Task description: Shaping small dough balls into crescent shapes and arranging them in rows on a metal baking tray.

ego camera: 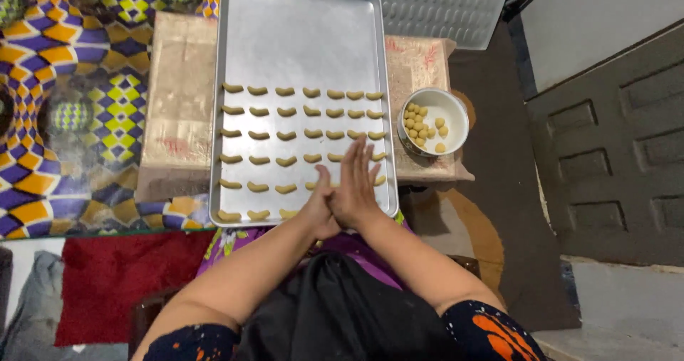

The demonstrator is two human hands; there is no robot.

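Note:
A large metal baking tray (299,40) lies in front of me with several rows of small crescent-shaped dough pieces (286,134) across its near half. My right hand (356,183) is pressed flat, palm down, onto my left hand (320,208) over the tray's near right corner. Whether anything lies between the palms is hidden. A small metal bowl (449,112) holding several round dough balls (420,126) stands just right of the tray.
The tray rests on a low surface covered with beige paper (178,97). A patterned mat (64,97) lies to the left, a red cloth (114,275) near my left arm, and a dark door (613,147) to the right.

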